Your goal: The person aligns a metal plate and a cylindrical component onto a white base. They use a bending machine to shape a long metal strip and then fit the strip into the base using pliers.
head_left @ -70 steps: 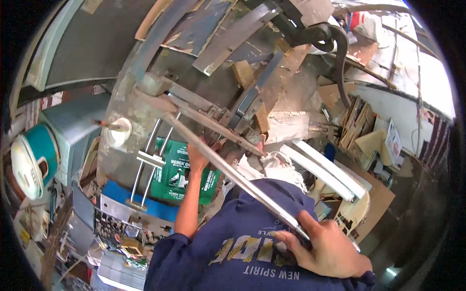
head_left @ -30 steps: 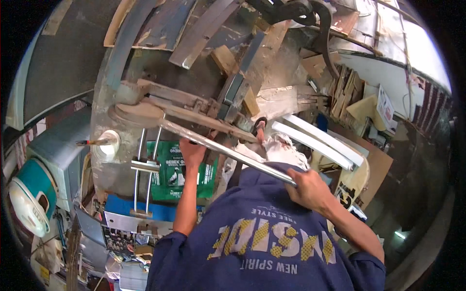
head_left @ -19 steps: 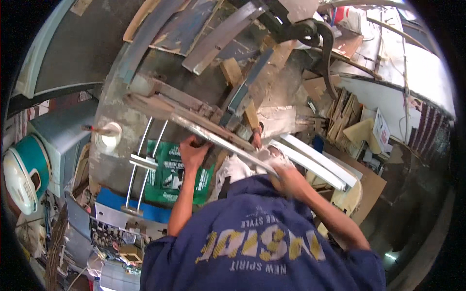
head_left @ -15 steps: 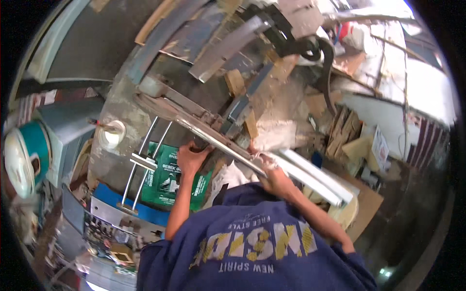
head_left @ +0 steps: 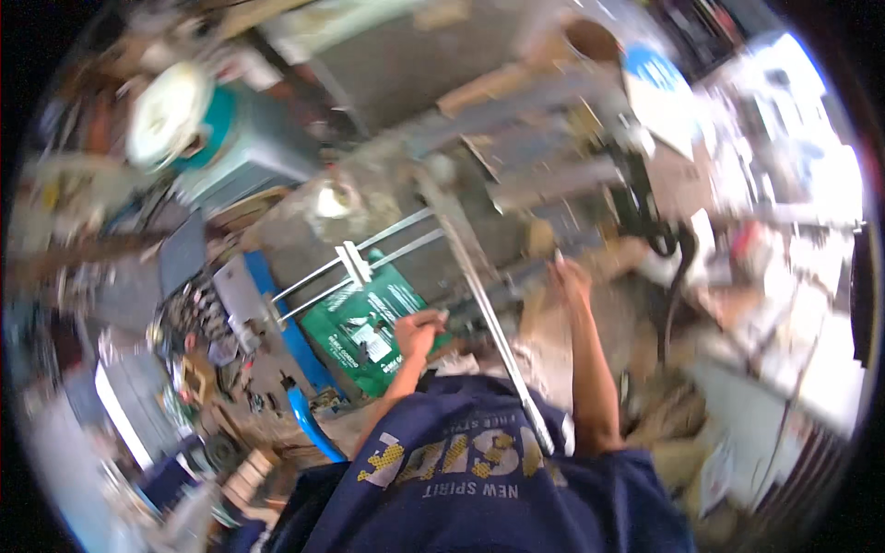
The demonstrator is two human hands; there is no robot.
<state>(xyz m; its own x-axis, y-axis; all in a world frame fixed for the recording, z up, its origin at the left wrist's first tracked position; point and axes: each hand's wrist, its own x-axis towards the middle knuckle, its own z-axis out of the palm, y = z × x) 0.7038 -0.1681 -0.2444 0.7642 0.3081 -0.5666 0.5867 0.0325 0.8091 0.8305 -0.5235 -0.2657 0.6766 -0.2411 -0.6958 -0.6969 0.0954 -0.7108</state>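
Note:
My left hand [head_left: 419, 334] is over the right edge of a green plastic sheet [head_left: 369, 304], its fingers curled together. Whatever it pinches is too blurred to name. Farther off to the right, my right hand [head_left: 573, 276] has its fingers drawn together close to a grey bar [head_left: 516, 278], and what they hold cannot be made out. Between my arms a long shiny metal rod [head_left: 495, 324] slants from the work surface toward my shirt, with neither hand on it. Partly over the green sheet lies a frame of two thin metal rods with a pale crosspiece [head_left: 353, 264].
A dark metal clamp-like device [head_left: 636, 189] stands at the far right. A white cup-like container [head_left: 334, 198] is beyond the frame. The teal and white bucket [head_left: 217, 124] rests on a grey box at the far left. Small metal parts [head_left: 207, 318] lie scattered at left.
The view has swung, shifting the scene right and turning it. My right hand has come off the long rod and reached forward; the rod now leans toward my shirt. My left hand stays near the green sheet.

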